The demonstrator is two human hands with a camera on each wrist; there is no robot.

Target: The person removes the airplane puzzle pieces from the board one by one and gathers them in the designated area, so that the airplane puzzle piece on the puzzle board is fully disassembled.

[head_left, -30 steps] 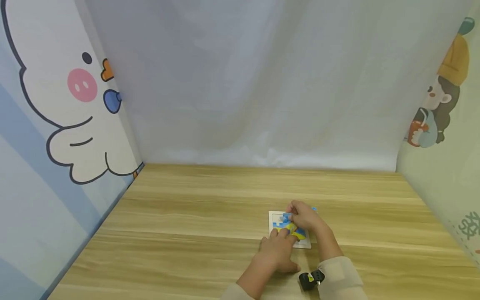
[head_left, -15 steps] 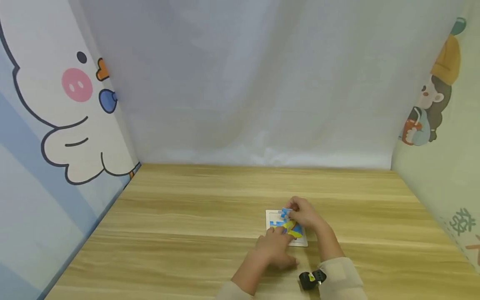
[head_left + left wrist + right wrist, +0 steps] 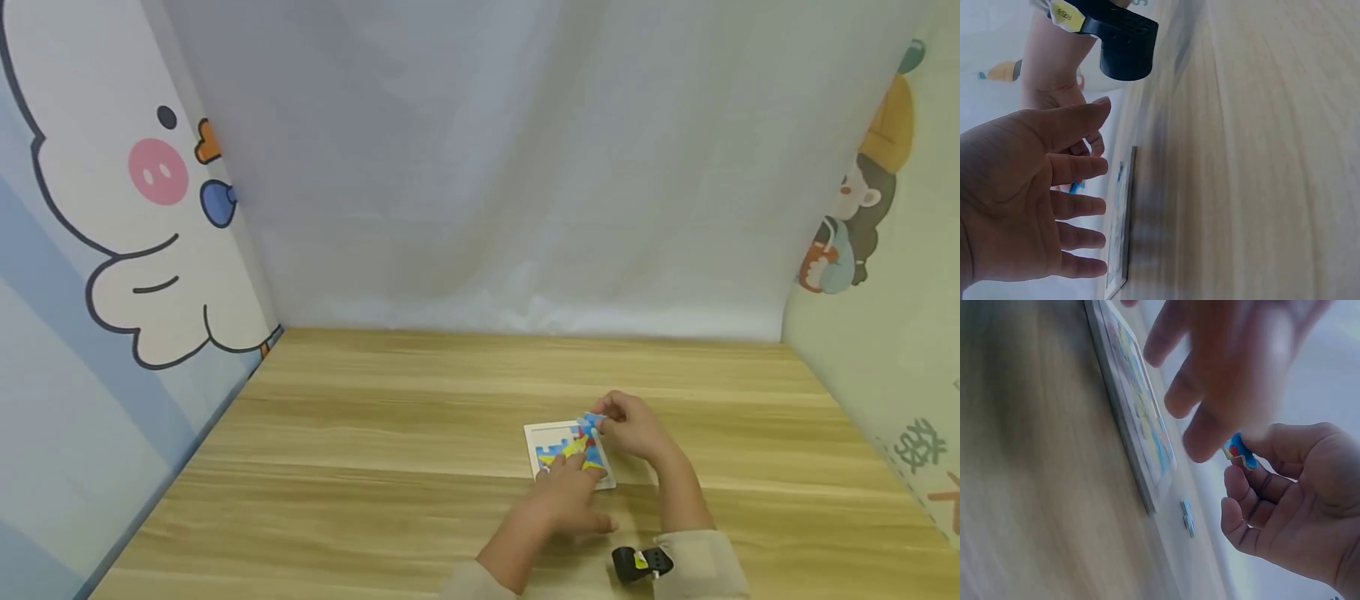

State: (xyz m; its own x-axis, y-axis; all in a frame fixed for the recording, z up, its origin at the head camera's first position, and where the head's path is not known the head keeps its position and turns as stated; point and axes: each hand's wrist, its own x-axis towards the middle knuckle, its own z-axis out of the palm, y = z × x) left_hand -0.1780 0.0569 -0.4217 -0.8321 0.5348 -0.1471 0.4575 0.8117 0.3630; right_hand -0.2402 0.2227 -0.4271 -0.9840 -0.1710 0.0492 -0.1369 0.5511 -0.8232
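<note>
A right hand (image 3: 636,428) pinches a blue puzzle piece (image 3: 593,419) at the far right corner of the puzzle tray (image 3: 529,450), whose bare patch (image 3: 552,437) lies leftward; the left hand (image 3: 566,502), straight-fingered, spans the near side (contact, from here, uncertain).

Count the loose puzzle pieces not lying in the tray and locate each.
2 visible: a held piece in the right hand, and a second piece on the table beside the tray. More may be hidden.
</note>
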